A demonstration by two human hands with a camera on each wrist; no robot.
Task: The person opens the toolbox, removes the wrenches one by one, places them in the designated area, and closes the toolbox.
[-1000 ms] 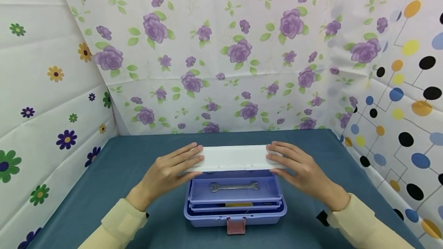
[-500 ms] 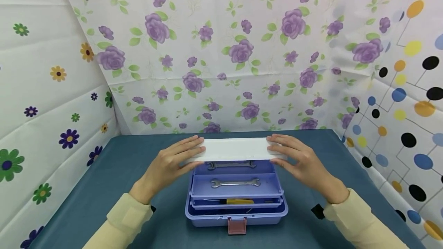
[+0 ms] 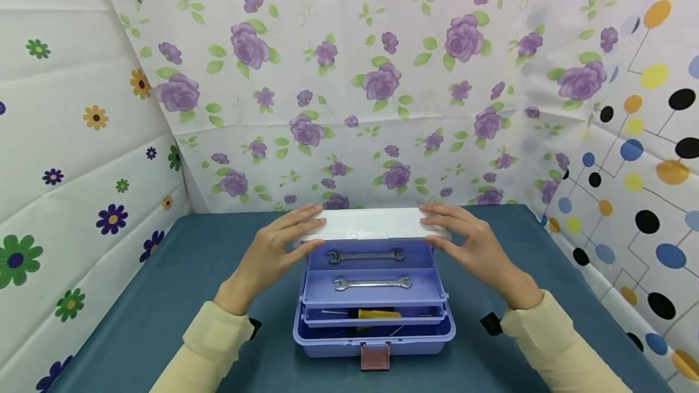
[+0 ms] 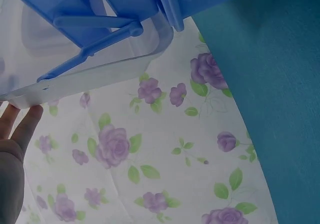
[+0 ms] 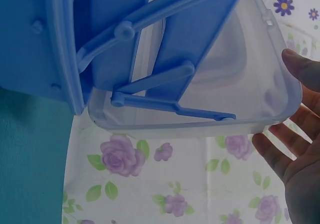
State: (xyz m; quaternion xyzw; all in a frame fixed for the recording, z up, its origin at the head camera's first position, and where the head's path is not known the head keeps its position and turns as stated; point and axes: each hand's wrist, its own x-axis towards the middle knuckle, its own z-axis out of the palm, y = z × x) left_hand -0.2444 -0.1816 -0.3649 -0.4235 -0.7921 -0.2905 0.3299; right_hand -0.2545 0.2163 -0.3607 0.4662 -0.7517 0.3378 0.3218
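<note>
A blue-purple toolbox [image 3: 322, 349] stands on the table with its whitish lid [image 3: 375, 223] raised. My left hand [image 3: 273, 250] holds the lid's left end, fingers on top and thumb at the front edge. At the right end, my right hand [image 3: 472, 247] grips it the same way. Stepped trays inside carry two open-end wrenches, an upper one [image 3: 366, 255] and a lower one [image 3: 373, 284]. Below them lies a screwdriver with a yellow handle [image 3: 377, 314]. In both wrist views, blue hinged arms [image 4: 112, 41] link the trays to the translucent lid [image 5: 200, 129].
A pink latch [image 3: 375, 356] hangs at the toolbox's front. The blue-green tablecloth [image 3: 235, 229] spreads around it. Behind stands a floral curtain [image 3: 338, 102], with patterned sheets at both sides. A black piece sits by each cuff.
Both hands have lifted the lid up and back. The trays have spread out with it, bringing the upper wrench and more of the screwdriver into view.
</note>
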